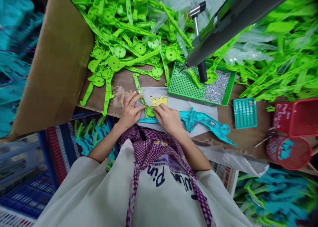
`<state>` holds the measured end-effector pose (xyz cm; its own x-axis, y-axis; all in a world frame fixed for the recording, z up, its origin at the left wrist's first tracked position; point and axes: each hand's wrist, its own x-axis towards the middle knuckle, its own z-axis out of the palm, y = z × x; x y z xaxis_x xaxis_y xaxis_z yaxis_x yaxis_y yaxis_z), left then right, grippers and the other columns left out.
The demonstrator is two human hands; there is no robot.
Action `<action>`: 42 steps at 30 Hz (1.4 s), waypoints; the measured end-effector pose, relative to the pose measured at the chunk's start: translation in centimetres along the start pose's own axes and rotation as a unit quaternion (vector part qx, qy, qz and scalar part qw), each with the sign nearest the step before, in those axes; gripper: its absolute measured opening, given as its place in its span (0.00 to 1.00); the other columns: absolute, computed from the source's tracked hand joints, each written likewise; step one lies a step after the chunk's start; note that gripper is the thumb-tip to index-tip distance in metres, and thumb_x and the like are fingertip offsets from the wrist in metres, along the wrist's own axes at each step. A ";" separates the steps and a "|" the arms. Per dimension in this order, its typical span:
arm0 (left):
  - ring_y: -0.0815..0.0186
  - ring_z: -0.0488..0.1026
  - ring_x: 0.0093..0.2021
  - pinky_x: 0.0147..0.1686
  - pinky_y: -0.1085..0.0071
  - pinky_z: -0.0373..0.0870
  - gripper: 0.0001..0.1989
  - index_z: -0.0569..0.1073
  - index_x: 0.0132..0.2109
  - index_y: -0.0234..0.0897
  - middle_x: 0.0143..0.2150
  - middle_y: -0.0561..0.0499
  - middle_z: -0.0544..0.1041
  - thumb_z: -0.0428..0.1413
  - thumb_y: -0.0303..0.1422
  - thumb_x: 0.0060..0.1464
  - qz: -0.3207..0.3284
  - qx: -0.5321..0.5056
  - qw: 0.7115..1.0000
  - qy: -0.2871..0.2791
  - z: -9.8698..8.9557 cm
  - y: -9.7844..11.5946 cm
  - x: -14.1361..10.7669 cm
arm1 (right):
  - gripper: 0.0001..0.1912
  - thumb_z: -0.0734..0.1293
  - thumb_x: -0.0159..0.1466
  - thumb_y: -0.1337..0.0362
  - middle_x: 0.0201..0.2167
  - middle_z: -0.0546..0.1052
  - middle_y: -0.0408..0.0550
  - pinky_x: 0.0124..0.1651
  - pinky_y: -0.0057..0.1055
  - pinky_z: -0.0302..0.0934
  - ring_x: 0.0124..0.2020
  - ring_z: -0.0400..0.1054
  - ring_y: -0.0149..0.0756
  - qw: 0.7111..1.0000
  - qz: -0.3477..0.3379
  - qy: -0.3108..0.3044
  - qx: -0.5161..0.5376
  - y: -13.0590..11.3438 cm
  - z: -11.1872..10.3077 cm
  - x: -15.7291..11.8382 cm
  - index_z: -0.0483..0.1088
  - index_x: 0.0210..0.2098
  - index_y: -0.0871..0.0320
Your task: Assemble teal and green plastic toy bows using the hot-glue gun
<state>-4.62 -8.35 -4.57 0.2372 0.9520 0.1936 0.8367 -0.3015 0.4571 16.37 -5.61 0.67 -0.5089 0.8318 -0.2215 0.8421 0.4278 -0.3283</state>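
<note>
A green plastic arm-shaped part (149,111) with a round end lies over a long turquoise plastic piece (198,117), both on a pale cloth with a yellow cartoon figure (159,101). My left hand (130,110) holds the green part from the left between thumb and forefinger, its other fingers stretched out. My right hand (169,118) has its fingers pinched together over the round end; whatever they hold is hidden. A thin dark wire seems to run between the fingertips. The turquoise piece reaches out to the right beyond my right hand.
Green parts (119,51) are heaped at the back. A powered screwdriver (211,35) hangs above a green tray (188,88) of small metal pieces, where a hammer (202,71) leans. A cardboard box (54,65) stands left; a turquoise tray (244,113) and red baskets (288,151) are right.
</note>
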 end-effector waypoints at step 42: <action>0.48 0.62 0.69 0.66 0.27 0.33 0.11 0.81 0.43 0.48 0.67 0.48 0.70 0.56 0.27 0.63 0.096 0.002 0.984 -0.148 -1.4 3.4 2.8 | 0.11 0.61 0.71 0.60 0.42 0.81 0.47 0.37 0.30 0.55 0.42 0.74 0.37 0.983 0.079 0.020 0.163 4.7 -0.6 -2.9 0.75 0.43 0.54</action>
<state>-1.78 -6.78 -1.25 0.5246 0.8512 0.0140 0.7641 -0.4780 0.4331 21.92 -5.82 0.36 -0.3623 0.8954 -0.2589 0.8052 0.1608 -0.5708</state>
